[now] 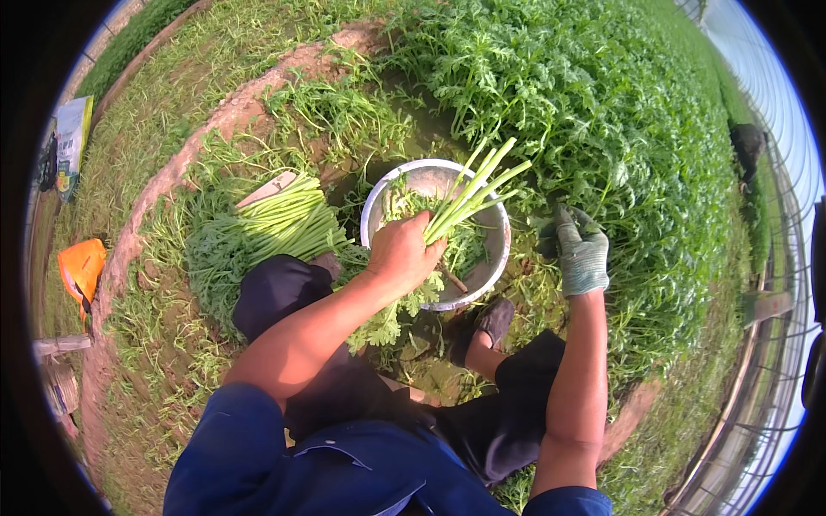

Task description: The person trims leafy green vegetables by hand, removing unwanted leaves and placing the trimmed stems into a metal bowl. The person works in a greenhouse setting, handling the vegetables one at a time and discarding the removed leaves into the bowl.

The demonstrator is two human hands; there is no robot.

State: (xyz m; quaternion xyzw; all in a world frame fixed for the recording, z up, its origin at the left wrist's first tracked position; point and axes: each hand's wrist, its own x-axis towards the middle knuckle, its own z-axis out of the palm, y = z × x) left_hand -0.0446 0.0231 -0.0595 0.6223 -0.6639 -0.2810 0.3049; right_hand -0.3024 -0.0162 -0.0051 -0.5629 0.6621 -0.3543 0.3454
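Note:
My bare left hand [401, 248] grips a small bunch of leafy greens by its pale stems [474, 193], cut ends pointing up and right. The leaves [387, 322] hang below the hand toward my lap. Under this bunch stands a round metal basin [501, 267] holding loose leaf scraps and a brown stick-like piece [455, 280]. To the right, my right hand [576, 248] wears a grey-green knit glove and is by the edge of the growing greens [613, 142]. Its fingertips are partly among leaves, so whether they hold anything is unclear. Cut greens [290, 222] lie stacked left of the basin, stems aligned.
A pale board [266, 190] shows beside the stacked stems. Along the left runs a bare soil ridge [155, 193], with an orange bag [82, 267] and a printed sack [72, 142] beyond it. My shoe [493, 322] is close to the basin. Greenhouse framing [774, 367] curves at far right.

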